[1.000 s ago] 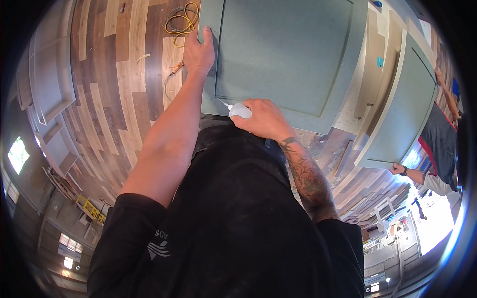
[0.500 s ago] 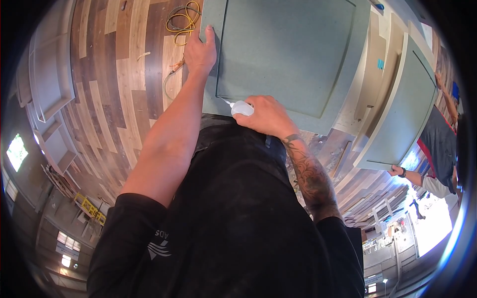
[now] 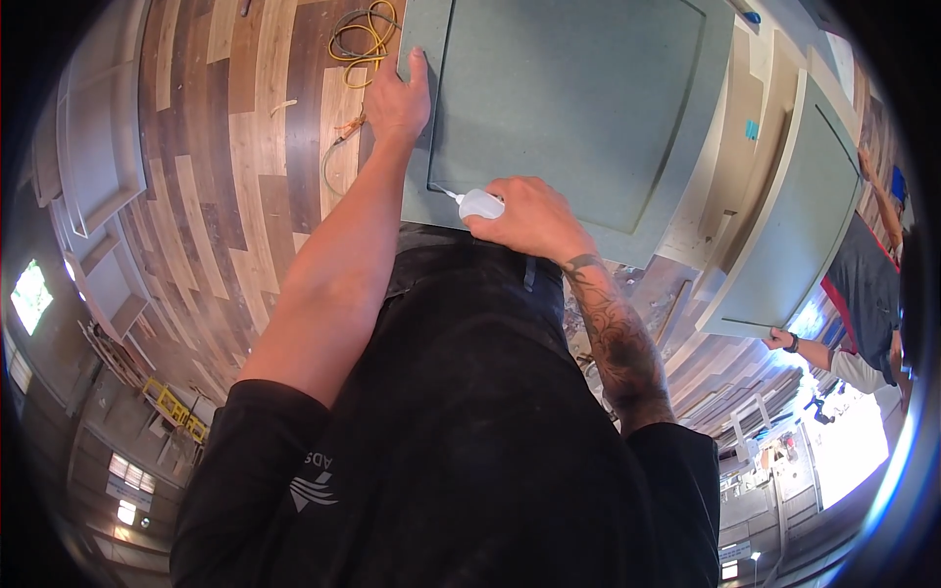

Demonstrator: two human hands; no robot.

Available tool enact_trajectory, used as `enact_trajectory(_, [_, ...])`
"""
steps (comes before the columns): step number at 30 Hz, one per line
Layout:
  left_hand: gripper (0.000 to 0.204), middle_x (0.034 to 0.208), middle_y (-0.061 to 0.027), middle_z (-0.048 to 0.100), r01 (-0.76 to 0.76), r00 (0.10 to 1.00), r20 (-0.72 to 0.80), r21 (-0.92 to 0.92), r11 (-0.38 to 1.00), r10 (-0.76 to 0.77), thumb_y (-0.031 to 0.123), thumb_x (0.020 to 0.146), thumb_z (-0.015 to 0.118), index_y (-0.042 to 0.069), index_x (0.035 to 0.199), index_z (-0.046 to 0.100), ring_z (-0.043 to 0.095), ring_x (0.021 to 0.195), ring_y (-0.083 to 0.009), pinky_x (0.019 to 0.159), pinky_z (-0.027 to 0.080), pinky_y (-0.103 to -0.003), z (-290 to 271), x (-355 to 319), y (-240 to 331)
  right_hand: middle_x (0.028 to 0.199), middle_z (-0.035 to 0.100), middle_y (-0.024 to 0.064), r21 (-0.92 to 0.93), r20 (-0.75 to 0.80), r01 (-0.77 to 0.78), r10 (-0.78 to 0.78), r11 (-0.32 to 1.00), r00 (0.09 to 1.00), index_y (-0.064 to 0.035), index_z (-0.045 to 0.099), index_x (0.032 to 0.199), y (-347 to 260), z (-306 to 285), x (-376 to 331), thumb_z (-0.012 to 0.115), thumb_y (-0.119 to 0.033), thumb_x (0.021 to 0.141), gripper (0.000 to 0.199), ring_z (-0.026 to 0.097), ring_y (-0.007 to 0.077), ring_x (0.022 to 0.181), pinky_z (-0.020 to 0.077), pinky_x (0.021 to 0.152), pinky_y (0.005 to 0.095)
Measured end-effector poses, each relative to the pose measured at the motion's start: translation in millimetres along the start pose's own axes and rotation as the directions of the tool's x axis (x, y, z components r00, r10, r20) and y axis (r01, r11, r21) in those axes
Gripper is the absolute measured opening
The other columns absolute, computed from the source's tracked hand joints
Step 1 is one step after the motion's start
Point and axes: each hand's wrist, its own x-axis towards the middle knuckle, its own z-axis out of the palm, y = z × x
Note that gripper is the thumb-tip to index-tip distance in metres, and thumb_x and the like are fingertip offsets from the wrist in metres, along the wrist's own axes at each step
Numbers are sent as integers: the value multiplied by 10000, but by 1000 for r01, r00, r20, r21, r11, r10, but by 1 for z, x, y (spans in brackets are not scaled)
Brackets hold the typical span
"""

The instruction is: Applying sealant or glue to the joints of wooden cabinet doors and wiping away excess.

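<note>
Two hands work on the grey-green cabinet door (image 3: 578, 108): the left hand (image 3: 397, 93) stays flat and open on its left edge, while the right hand (image 3: 524, 216), closed around a small white squeeze bottle (image 3: 480, 204), has slid left, so its tip now touches the groove's near left corner.

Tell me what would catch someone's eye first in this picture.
A big grey-green cabinet door panel fills the top centre. The left hand lies flat on its left edge, while the right hand holds a small white squeeze bottle with its nozzle at the panel's lower left inner groove. A yellow cord coils on the patchwork wood floor at upper left.
</note>
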Motion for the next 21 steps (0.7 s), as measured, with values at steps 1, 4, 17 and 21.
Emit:
enact_trajectory(1, [660,1182,-256,689,9,1000,18,6,1000,-9,606,997,455,48,1298,638,633,1129,-442,977,474,-514,0,-1,-2,951,732,212,2,19,7,-7,1000,1000,-22,754,940,2,1,1,707,-420,765,437,691,417,924,541,845,494])
enact_trajectory(4, [659,1185,-258,688,7,999,33,-18,1000,-6,603,997,460,49,1308,634,631,1136,-443,980,473,-513,-2,-2,6,964,731,212,-38,30,14,-13,999,999,-24,753,950,0,-5,-6,714,-411,762,431,690,415,931,541,848,490])
enact_trajectory(17, [619,1330,-54,563,372,862,506,-591,716,-30,382,1078,490,74,1587,318,562,1147,-169,968,446,-291,-49,-48,-52,1219,664,67,517,-199,121,-18,847,980,-28,616,1335,88,-40,-60,798,-227,866,541,623,171,1142,487,1014,340])
enact_trajectory(21, [676,1458,-109,514,241,850,525,-481,843,56,241,1024,609,74,1598,293,526,1303,-231,1056,456,-383,-76,-107,-142,1194,681,81,458,-675,368,47,809,736,-18,601,1351,146,-51,-78,798,-197,860,559,649,179,1090,510,969,343])
